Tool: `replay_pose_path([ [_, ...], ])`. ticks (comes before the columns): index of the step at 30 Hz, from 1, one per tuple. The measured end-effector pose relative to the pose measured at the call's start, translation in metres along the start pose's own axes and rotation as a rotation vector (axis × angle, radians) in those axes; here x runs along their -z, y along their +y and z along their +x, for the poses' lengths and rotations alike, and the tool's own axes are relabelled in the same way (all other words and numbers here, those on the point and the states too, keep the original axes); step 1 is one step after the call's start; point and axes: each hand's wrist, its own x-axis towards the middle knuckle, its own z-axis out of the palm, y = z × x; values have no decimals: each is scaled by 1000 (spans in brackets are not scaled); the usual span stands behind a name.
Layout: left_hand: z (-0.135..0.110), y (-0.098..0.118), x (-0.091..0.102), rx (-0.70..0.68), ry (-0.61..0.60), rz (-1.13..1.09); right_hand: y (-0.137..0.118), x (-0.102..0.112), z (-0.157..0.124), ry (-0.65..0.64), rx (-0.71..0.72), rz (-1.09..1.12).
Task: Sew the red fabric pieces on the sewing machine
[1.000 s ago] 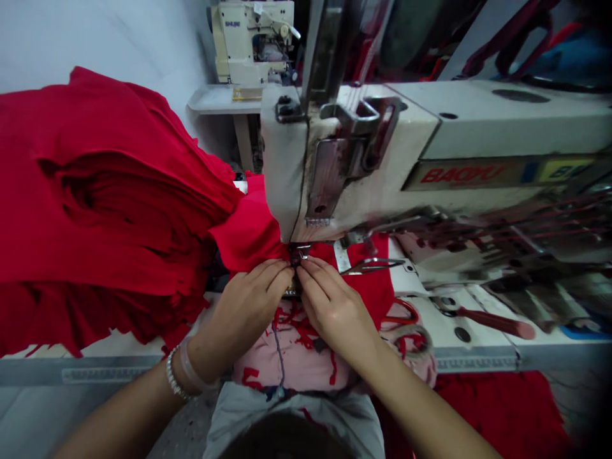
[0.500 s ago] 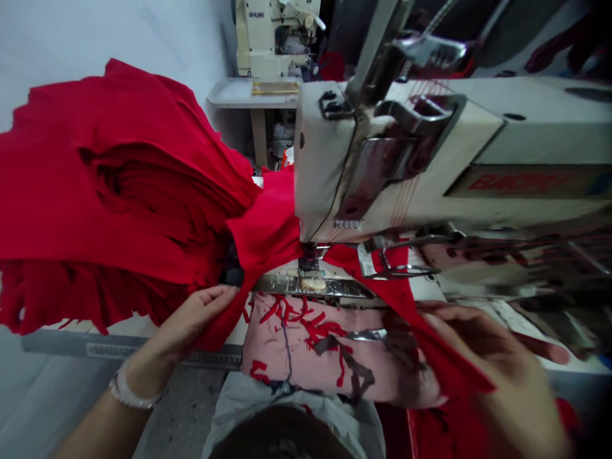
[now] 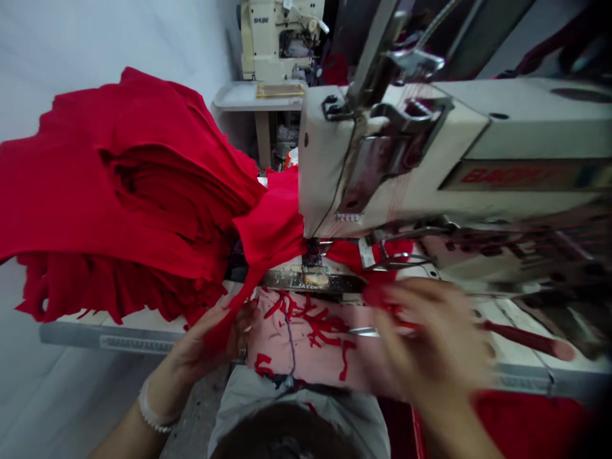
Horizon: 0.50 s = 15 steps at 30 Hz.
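White-walled sewing workshop: a heavy stack of red knit fabric (image 3: 129, 191) droops at left, one strip running into the left hand (image 3: 205, 338), fingers curled around it, above a pink lap cloth (image 3: 306, 357) strewn with red scraps — the right hand (image 3: 430, 338), before the cream sewing machine (image 3: 382, 159), blurs, grip unclear.

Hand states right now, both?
Left hand: closed on red knit fabric.
Right hand: motion-blurred, cannot tell.
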Motion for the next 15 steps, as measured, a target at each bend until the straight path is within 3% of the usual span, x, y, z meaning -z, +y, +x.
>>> replay_pose_path([
  [2, -8, 15, -5, -164, 110, -99, -11, -31, 17, -95, 347, -60],
  [3, -13, 24, -11, -272, 163, -153, -13, -43, 21, -107, 407, -89],
  [5, -18, 39, -29, -484, 178, -259, -12, -58, 22, -123, 423, -123],
  [8, -10, 44, -68, -733, -42, -208, -2, -57, 19, -119, 348, -210],
  [9, -4, 40, -81, -818, -133, -33, 3, -53, 19, -133, 337, -240],
  [12, 21, 20, -111, -1006, -357, 762, 13, -41, 21, -197, 336, -229],
  [15, 36, 3, -117, -1170, -393, 1546, 19, -35, 21, -225, 366, -179],
])
